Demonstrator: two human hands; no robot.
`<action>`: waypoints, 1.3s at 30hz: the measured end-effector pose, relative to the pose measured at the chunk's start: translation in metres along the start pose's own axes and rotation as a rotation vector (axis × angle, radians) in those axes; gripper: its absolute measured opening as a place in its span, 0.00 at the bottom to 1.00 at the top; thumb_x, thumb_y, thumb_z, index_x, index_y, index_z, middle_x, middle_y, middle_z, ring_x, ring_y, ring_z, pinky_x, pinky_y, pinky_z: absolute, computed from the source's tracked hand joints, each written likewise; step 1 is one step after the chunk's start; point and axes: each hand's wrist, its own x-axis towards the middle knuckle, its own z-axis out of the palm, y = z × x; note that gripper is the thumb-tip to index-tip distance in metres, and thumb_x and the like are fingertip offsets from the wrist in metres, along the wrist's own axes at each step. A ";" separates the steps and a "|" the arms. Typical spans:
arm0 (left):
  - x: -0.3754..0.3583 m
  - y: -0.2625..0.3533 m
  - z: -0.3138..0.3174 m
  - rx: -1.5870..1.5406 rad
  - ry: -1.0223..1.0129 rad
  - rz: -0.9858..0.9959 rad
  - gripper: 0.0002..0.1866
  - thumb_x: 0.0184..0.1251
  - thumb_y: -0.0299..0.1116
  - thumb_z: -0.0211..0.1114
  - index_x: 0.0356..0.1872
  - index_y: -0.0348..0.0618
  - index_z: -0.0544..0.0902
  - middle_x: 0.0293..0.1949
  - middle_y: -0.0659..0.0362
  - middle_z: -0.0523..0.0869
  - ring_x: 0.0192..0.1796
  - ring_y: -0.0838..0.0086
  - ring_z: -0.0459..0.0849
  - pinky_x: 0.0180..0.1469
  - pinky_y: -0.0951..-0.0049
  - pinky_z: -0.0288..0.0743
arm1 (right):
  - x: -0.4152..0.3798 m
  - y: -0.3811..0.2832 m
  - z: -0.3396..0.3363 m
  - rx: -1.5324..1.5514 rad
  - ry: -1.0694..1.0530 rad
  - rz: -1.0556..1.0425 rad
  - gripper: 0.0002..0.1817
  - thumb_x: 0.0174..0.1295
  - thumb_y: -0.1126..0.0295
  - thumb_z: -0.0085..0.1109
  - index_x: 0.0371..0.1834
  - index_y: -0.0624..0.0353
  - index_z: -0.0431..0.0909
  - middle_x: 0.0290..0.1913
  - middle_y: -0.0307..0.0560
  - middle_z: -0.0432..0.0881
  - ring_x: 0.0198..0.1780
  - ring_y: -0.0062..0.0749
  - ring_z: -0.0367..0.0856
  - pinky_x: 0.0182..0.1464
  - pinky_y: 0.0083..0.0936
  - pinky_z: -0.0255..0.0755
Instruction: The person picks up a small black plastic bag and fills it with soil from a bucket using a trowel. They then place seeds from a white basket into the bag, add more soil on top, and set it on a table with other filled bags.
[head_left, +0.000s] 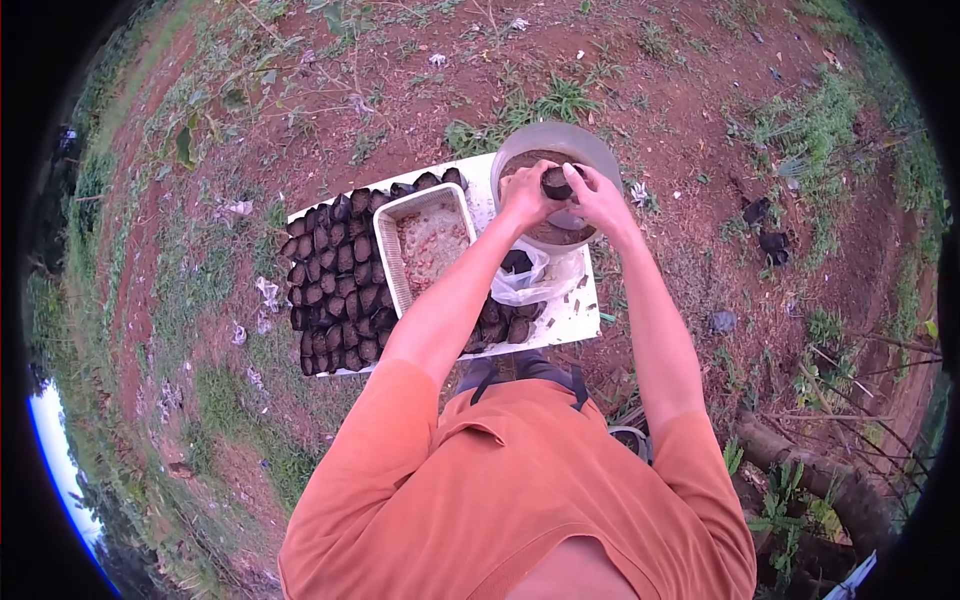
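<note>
Over a round translucent tub [575,137] of brown soil, my left hand [528,196] and my right hand [597,200] hold a small black bag [557,183] between them, one on each side. Its dark round top faces up. Just below the tub lies a clear plastic bag [530,284] with black pieces inside. Left of it stands a cream rectangular basket [391,262] with a pale, reddish-speckled layer in it. Many soil-filled black bags [330,275] stand in packed rows around the basket's left side, and more are partly hidden below my left forearm.
A white board [480,190] carries the tub, basket and bags. Reddish ground with grass tufts [565,98] surrounds it. Branches and a thick log [820,475] lie at the lower right. A rounded container [630,438] is partly hidden beside my right elbow.
</note>
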 end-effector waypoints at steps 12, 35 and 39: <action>-0.004 -0.012 -0.004 -0.217 -0.029 -0.014 0.40 0.42 0.40 0.83 0.60 0.46 0.74 0.54 0.49 0.85 0.58 0.59 0.84 0.60 0.62 0.76 | 0.011 0.019 0.007 -0.297 -0.116 -0.245 0.38 0.62 0.56 0.69 0.70 0.63 0.65 0.58 0.52 0.80 0.59 0.31 0.79 0.53 0.26 0.78; -0.133 -0.028 -0.099 -0.151 -0.278 0.238 0.40 0.44 0.31 0.79 0.62 0.41 0.70 0.55 0.46 0.83 0.59 0.56 0.82 0.64 0.63 0.74 | -0.152 0.011 0.106 0.050 -0.116 -0.294 0.38 0.51 0.83 0.64 0.69 0.57 0.66 0.58 0.46 0.78 0.54 0.32 0.82 0.54 0.25 0.78; -0.158 -0.041 -0.095 -0.088 -0.400 0.300 0.41 0.43 0.29 0.79 0.62 0.40 0.70 0.55 0.45 0.82 0.60 0.54 0.81 0.65 0.62 0.73 | -0.182 0.037 0.130 0.047 -0.018 -0.335 0.39 0.50 0.83 0.65 0.69 0.56 0.67 0.60 0.46 0.76 0.55 0.32 0.81 0.56 0.28 0.78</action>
